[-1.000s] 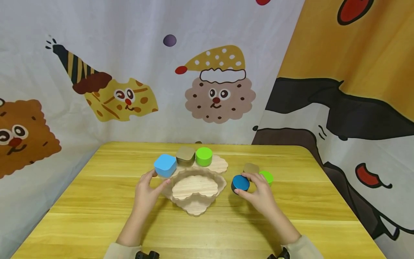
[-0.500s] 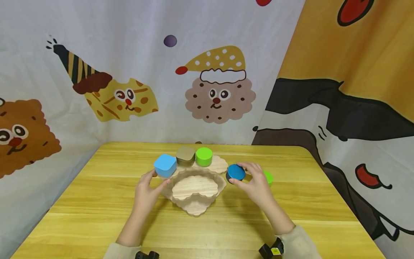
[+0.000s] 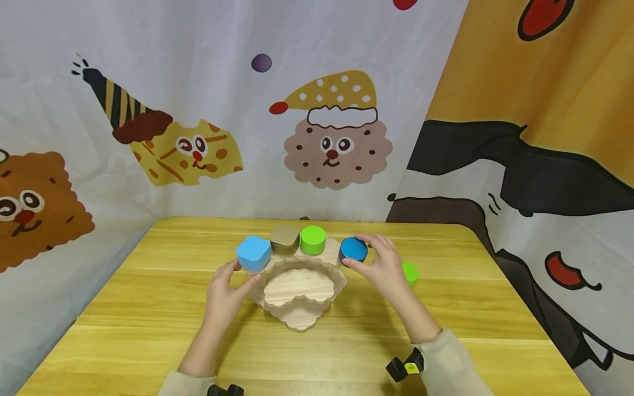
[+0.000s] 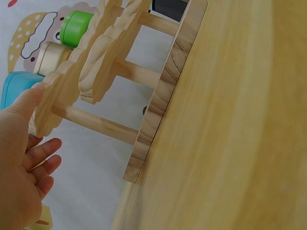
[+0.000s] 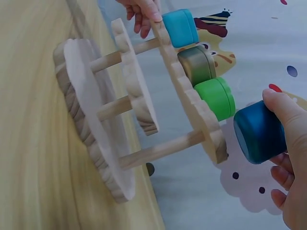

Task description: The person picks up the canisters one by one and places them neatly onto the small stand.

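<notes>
A tiered wooden stand (image 3: 299,286) with scalloped shelves stands mid-table. My left hand (image 3: 224,291) holds the left end of its top shelf (image 4: 50,98), thumb against the edge. On that shelf, from left to right, sit a light blue tin (image 3: 253,253), a gold tin (image 3: 284,240) and a green tin (image 3: 313,241). My right hand (image 3: 383,268) grips a dark blue tin (image 5: 259,133) between thumb and fingers. In the right wrist view this tin is tilted and apart from the shelf, just off its right end beyond the green tin.
Another green tin (image 3: 410,273) rests on the wooden table (image 3: 475,308) to the right, partly behind my right forearm. Dowels (image 5: 163,149) join the stand's shelves to its base (image 5: 122,189). A curtain (image 3: 223,66) with cartoon prints hangs behind the table.
My right hand has carried the dark blue tin up and leftward, from beside the stand to the top shelf's right end. My left hand stays at the shelf's left end.
</notes>
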Action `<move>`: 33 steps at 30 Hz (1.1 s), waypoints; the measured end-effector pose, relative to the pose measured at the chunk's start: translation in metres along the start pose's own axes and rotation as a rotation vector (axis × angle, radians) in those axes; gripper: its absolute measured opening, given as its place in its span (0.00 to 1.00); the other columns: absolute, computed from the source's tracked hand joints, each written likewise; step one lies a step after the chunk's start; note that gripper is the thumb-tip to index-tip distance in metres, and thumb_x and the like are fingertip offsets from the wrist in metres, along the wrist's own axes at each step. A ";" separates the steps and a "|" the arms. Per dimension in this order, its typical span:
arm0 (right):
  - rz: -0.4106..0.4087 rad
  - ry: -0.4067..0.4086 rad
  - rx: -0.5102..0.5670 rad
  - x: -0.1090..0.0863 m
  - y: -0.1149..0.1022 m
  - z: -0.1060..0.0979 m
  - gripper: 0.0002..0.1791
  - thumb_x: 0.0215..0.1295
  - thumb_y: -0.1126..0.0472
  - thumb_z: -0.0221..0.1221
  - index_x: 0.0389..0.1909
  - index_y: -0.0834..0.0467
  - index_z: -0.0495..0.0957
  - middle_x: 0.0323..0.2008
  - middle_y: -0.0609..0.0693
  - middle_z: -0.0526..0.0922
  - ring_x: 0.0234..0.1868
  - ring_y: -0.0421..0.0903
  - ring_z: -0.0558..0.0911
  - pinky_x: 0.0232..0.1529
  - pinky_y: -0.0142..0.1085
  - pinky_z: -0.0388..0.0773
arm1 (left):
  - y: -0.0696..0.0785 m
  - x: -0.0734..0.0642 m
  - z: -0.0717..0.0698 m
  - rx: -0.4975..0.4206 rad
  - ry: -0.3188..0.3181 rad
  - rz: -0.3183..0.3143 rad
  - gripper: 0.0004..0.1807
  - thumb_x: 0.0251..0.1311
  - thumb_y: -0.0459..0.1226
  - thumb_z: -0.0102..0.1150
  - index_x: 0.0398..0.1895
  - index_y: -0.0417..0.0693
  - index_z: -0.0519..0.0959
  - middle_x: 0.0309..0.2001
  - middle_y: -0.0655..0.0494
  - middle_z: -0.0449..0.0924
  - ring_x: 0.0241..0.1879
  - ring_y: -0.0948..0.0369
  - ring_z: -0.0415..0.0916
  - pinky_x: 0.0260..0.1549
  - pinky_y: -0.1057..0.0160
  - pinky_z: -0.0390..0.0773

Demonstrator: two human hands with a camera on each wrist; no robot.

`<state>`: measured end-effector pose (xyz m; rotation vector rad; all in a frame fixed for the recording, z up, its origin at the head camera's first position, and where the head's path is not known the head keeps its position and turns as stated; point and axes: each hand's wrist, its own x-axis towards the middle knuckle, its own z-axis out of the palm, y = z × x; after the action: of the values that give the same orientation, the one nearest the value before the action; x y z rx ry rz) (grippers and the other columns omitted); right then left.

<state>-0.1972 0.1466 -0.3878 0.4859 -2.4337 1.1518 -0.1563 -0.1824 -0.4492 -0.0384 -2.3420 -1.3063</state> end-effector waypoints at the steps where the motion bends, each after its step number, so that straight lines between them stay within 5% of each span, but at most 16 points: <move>1: -0.002 0.003 -0.002 0.001 -0.001 0.001 0.34 0.46 0.48 0.75 0.54 0.59 0.78 0.51 0.52 0.78 0.51 0.50 0.71 0.48 0.50 0.72 | 0.000 0.000 0.000 -0.001 -0.001 0.002 0.35 0.49 0.44 0.73 0.57 0.31 0.73 0.48 0.39 0.76 0.52 0.44 0.69 0.53 0.42 0.68; 26: -0.013 0.000 0.010 0.027 -0.005 0.020 0.33 0.47 0.48 0.74 0.53 0.59 0.79 0.52 0.53 0.77 0.51 0.55 0.72 0.48 0.48 0.73 | 0.001 -0.001 0.000 -0.002 0.005 0.005 0.35 0.49 0.43 0.73 0.57 0.32 0.73 0.48 0.40 0.76 0.52 0.47 0.69 0.53 0.42 0.68; 33: -0.029 0.016 -0.008 0.027 -0.002 0.024 0.32 0.46 0.50 0.75 0.52 0.58 0.79 0.51 0.53 0.78 0.48 0.50 0.72 0.47 0.48 0.73 | 0.001 -0.001 0.000 0.002 0.009 0.019 0.34 0.49 0.41 0.74 0.56 0.31 0.74 0.47 0.40 0.77 0.51 0.47 0.69 0.52 0.43 0.68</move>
<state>-0.2245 0.1228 -0.3864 0.5054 -2.4093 1.1292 -0.1553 -0.1817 -0.4490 -0.0538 -2.3297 -1.2932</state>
